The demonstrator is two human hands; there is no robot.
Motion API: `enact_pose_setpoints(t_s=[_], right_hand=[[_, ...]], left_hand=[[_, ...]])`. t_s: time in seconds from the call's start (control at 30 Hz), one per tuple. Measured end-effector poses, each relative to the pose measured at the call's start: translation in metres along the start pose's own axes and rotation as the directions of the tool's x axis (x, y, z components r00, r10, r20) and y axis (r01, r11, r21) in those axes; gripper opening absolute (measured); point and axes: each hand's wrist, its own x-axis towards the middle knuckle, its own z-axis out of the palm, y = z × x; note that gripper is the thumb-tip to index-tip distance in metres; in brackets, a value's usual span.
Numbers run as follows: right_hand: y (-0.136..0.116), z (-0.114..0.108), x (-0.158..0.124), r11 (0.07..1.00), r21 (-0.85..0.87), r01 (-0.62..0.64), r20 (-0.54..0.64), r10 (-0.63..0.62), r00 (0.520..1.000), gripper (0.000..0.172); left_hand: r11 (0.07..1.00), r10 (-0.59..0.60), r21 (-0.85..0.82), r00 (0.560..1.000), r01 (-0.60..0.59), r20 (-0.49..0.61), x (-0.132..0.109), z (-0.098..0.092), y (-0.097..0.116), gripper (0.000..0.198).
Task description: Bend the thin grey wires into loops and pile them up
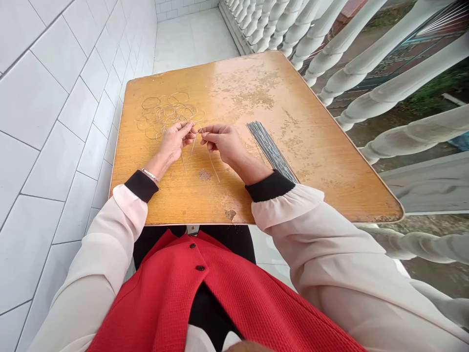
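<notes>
My left hand [175,142] and my right hand [226,143] meet above the middle of the table, their fingertips nearly touching. Both pinch a thin bent wire [214,167], whose long end slants down below my right hand. Other thin lines hang under my left fingers; I cannot tell which are wire and which are shadow. Just beyond my left hand lies a loose pile of thin wire rings [166,111], overlapping one another. To the right of my right hand rests a bundle of straight grey wires [271,150], its near end hidden behind my right forearm and cuff.
The wooden table [315,161] has a worn, peeling top and rounded corners. A white tiled wall [54,127] runs close along the left. White balusters [351,63] line the right side, with the ground outside visible between them.
</notes>
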Motion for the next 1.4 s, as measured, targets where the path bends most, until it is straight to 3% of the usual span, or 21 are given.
enact_pose_setpoints(t_s=[0.17,0.4,0.63,1.07,1.4], right_hand=[[0.004,-0.001,0.002,1.0,-0.006,-0.006,-0.037,0.006,0.999,0.017],[0.003,0.004,-0.001,1.0,-0.01,-0.018,-0.074,0.017,0.997,0.021],[0.006,0.006,-0.001,0.999,-0.037,0.002,-0.051,-0.004,0.999,0.021],[0.003,0.009,0.0,0.999,-0.035,0.005,-0.117,-0.009,0.993,0.032],[0.004,0.009,-0.001,1.0,0.007,-0.014,-0.094,0.014,0.996,0.032]], left_hand=[[0.999,-0.019,0.035,1.0,0.02,-0.024,-0.002,-0.003,0.0,0.013],[1.0,-0.003,0.022,0.996,0.001,0.091,-0.002,-0.004,-0.01,0.01],[0.998,-0.003,0.069,0.999,0.0,0.035,-0.006,0.001,-0.009,0.016],[0.963,0.061,0.263,0.997,-0.049,-0.037,-0.005,0.003,-0.01,0.025],[0.984,0.053,0.171,0.998,-0.049,-0.019,-0.005,0.004,-0.013,0.021]])
